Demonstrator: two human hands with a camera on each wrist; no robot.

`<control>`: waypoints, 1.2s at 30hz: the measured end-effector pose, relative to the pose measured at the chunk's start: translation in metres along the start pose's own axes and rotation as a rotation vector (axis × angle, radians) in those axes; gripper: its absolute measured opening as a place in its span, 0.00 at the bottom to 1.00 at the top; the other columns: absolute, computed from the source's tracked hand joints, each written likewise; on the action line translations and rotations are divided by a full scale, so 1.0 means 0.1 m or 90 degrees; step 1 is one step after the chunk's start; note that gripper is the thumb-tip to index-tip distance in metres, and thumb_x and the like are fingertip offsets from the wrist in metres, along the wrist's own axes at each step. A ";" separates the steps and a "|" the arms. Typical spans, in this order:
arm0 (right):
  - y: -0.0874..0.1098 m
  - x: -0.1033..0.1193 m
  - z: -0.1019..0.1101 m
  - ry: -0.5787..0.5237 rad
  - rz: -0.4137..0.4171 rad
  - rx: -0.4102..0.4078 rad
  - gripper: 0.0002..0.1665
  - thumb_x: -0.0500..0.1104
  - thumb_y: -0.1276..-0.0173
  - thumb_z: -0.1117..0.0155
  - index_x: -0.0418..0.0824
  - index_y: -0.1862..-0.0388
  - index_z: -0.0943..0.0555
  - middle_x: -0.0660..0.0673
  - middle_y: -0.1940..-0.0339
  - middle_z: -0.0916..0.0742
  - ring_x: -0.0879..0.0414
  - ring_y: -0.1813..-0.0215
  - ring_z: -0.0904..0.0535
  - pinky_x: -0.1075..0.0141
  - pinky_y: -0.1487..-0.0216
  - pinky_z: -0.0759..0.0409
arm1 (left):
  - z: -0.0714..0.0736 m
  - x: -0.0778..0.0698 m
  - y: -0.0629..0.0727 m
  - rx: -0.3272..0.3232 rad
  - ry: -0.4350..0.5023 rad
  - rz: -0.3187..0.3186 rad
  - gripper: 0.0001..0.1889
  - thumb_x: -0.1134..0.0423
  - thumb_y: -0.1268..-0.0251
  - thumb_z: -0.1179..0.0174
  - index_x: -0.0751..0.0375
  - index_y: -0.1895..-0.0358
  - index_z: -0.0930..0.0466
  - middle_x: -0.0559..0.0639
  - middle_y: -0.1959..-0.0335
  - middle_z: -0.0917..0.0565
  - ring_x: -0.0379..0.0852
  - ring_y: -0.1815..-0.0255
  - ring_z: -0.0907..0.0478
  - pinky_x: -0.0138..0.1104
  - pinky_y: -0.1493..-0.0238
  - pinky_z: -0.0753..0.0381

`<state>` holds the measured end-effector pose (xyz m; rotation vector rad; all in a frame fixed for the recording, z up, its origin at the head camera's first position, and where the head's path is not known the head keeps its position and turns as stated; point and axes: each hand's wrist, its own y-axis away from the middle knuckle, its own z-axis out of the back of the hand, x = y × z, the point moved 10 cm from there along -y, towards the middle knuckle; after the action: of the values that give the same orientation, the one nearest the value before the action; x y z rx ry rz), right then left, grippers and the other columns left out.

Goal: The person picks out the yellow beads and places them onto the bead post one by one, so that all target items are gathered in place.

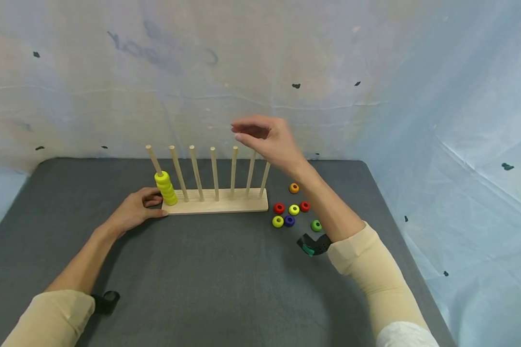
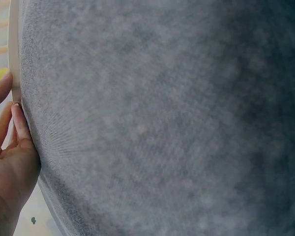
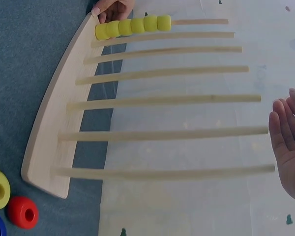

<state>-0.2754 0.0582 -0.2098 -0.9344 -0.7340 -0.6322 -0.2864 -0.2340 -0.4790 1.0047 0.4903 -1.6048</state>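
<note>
A wooden peg stand (image 1: 217, 207) with several upright pegs lies on the grey table. Stacked on its leftmost peg are several yellow beads (image 1: 166, 188), and the other pegs are bare. With thumb and fingers, my left hand (image 1: 136, 209) grips the left end of the base, also seen in the left wrist view as a thin pale edge (image 2: 14, 54). My right hand (image 1: 267, 140) is raised above the right-hand pegs, fingers loosely bent and apart from the thumb. In the right wrist view that hand (image 3: 290, 142) is near the peg tips, with nothing visible in it.
Right of the stand lie loose beads: an orange one (image 1: 294, 188), two red (image 1: 279, 208), two yellow (image 1: 294, 209), a dark blue one (image 1: 289, 221) and a green one (image 1: 316, 225). A pale sheet (image 1: 178, 96) hangs behind the table (image 1: 208, 279) and along its right side.
</note>
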 end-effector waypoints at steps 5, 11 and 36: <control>0.07 -0.07 0.10 -0.007 -0.004 -0.020 0.14 0.28 0.32 0.36 0.25 0.48 0.18 0.30 0.51 0.14 0.45 0.50 0.16 0.59 0.48 0.17 | 0.00 -0.04 0.00 -0.001 -0.001 -0.005 0.45 0.60 0.37 0.30 0.72 0.24 0.46 0.71 0.31 0.37 0.66 0.33 0.33 0.52 0.36 0.28; 0.18 -0.15 0.27 -0.010 -0.002 -0.057 0.14 0.27 0.33 0.36 0.24 0.49 0.18 0.30 0.53 0.14 0.46 0.51 0.15 0.62 0.48 0.16 | 0.00 -0.03 -0.01 -0.002 -0.008 -0.001 0.44 0.60 0.37 0.30 0.71 0.24 0.46 0.70 0.30 0.38 0.65 0.32 0.33 0.52 0.35 0.28; 0.53 -0.53 0.63 0.012 -0.038 -0.120 0.14 0.27 0.34 0.35 0.25 0.49 0.17 0.31 0.53 0.13 0.53 0.51 0.15 0.65 0.47 0.17 | 0.01 -0.03 0.00 -0.003 -0.002 -0.003 0.44 0.62 0.37 0.30 0.71 0.24 0.46 0.70 0.31 0.37 0.66 0.32 0.34 0.53 0.35 0.29</control>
<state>-0.2852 0.1461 -0.2520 -1.0805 -0.6957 -0.7709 -0.2862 -0.2332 -0.4765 0.9981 0.4938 -1.6094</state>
